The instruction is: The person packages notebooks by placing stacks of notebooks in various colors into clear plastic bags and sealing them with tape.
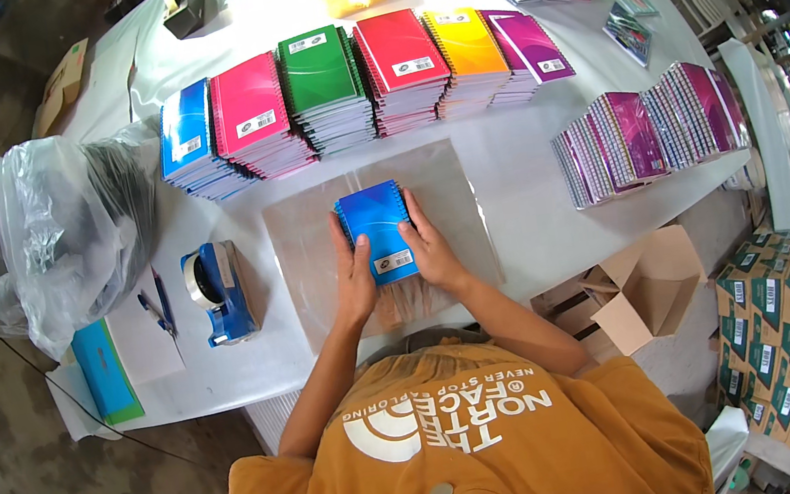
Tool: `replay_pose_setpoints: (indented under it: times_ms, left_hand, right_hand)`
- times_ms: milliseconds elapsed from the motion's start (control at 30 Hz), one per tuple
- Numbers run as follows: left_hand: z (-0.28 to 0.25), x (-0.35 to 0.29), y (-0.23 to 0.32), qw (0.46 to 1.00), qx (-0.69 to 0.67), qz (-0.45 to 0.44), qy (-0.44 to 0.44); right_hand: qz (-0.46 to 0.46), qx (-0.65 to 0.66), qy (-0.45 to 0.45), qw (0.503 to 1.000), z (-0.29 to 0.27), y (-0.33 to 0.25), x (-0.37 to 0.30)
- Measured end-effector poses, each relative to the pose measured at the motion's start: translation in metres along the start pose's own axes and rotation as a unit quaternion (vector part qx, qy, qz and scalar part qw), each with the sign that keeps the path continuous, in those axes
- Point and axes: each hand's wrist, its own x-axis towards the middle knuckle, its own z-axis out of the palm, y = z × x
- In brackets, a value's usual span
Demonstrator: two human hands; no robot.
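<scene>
Pressing in from both sides, the left hand (355,278) and the right hand (433,254) are seen clamped around a small stack of spiral notebooks (377,233) with a blue cover on top. The fingers of each hand are laid flat and close together along the stack's long edges, so the stack is held between them, not lifted; it rests on a clear plastic sheet (452,188) spread on the white table (532,218).

A slip is judged possible: the sheet is smooth, and an uneven squeeze could fan the notebooks out or skew the spirals beyond the fingertips. The sheet could also be dragged or creased under the palms.

Beyond the fingertips, six coloured notebook stacks are lined up: blue (187,135), pink (250,111), green (321,75), red (400,52), yellow (466,47) and purple (528,46). To the left of the left hand's fingers, one blue tape dispenser (216,292) stands, with pens (159,305) beside it, whose count cannot be told, and one filled plastic bag (60,233) further out. To the right of the right hand's fingers, bundles of purple notebooks (647,136) stand on edge; their number cannot be told. One open cardboard box (648,287) is seen below the table edge.
</scene>
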Motion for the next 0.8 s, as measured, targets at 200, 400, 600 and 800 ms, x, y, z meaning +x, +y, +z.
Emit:
replay_pose_setpoints:
  times_ms: [200, 400, 600, 800]
  left_hand:
    - [0.002, -0.006, 0.01, 1.0, -0.008, 0.026, -0.008]
    - [-0.052, -0.023, -0.023, 0.847, 0.496, -0.029, 0.19]
    - [-0.037, -0.033, -0.004, 0.815, 0.554, -0.031, 0.167]
    - [-0.034, -0.031, -0.033, 0.813, 0.554, -0.022, 0.178]
  right_hand:
    - [0.008, -0.001, 0.019, 1.0, 0.0, -0.003, -0.004]
    - [0.017, -0.511, 0.217, 0.831, -0.046, 0.006, -0.022]
    - [-0.071, -0.536, 0.192, 0.819, -0.052, 0.022, -0.027]
    - [-0.074, -0.502, 0.203, 0.837, -0.042, 0.038, -0.022]
